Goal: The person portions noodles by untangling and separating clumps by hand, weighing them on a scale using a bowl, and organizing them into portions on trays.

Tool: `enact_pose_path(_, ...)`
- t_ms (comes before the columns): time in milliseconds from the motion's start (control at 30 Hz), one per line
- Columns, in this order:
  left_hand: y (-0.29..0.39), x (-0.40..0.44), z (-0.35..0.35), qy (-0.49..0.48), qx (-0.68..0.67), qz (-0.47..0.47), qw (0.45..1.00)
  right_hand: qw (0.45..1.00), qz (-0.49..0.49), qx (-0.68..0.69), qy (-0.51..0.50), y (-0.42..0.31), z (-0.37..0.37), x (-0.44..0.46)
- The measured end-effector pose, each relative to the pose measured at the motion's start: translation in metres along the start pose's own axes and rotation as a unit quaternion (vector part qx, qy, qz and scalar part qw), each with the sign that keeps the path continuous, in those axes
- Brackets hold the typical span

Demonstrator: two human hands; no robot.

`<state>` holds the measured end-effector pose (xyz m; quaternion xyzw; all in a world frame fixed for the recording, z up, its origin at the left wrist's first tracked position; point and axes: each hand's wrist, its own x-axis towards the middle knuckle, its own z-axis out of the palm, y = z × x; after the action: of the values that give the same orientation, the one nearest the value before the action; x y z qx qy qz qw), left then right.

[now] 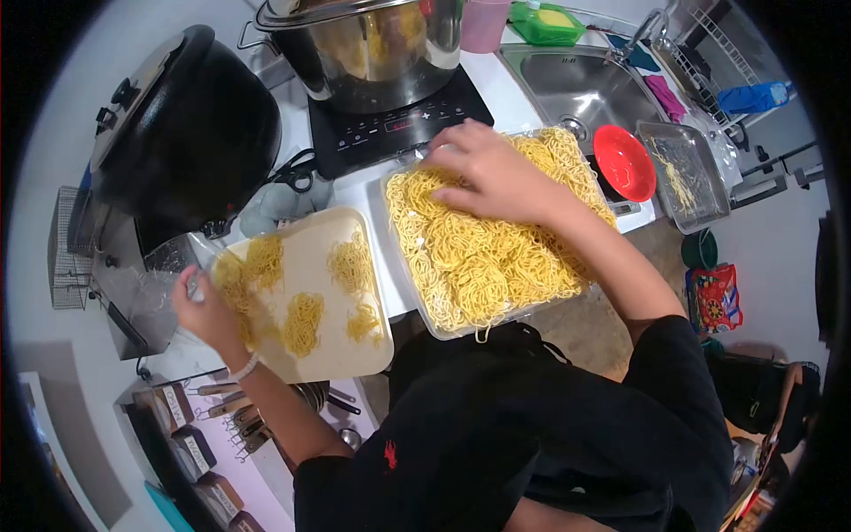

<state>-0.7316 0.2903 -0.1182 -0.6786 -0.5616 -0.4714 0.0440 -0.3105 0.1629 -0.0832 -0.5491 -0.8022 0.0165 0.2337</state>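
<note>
A clear tray (409,282) heaped with yellow noodles (496,257) stands in the middle. Over its upper left part is my right hand (483,173), fingers spread and bent down onto the noodles; whether any are gripped is hidden. To the left lies a cream tray (341,363) with several small noodle portions, among them one at its lower middle (303,324). My left hand (206,310) is at that tray's left edge, thumb and finger raised and apart, beside a crumpled clear plastic bag (173,262). Nothing shows between its fingers.
Behind the trays, a steel pot (372,58) sits on a black induction cooker (399,133). A large black cooker (191,133) and black-handled scissors (297,168) are at the left. At the right are a sink (585,84), a red bowl (625,164) and another clear tray (700,191).
</note>
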Motion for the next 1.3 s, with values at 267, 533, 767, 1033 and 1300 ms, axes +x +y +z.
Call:
enact_pose_path(267,0.027,-0.013,0.040,0.015,0.098,0.026,0.995,0.995,0.010,-0.067,-0.079,-0.010,0.024,0.006)
enact_pose_path(533,-0.057,-0.041,0.027,-0.099,0.049,-0.130,0.985,0.997,0.027,-0.051,-0.048,0.009,0.012,-0.008)
enact_pose_path(767,0.001,-0.024,0.021,-0.025,0.010,-0.035,0.999,0.996,-0.068,-0.003,-0.062,-0.033,0.002,-0.012)
enact_pose_path(1033,0.158,-0.045,0.064,-0.246,-0.236,-0.016,0.940,0.993,-0.038,-0.029,-0.106,-0.035,0.001,-0.030)
enact_pose_path(1300,0.207,-0.079,0.064,-0.420,-0.059,-0.009,0.905,0.996,-0.062,-0.022,-0.061,-0.035,0.013,-0.044)
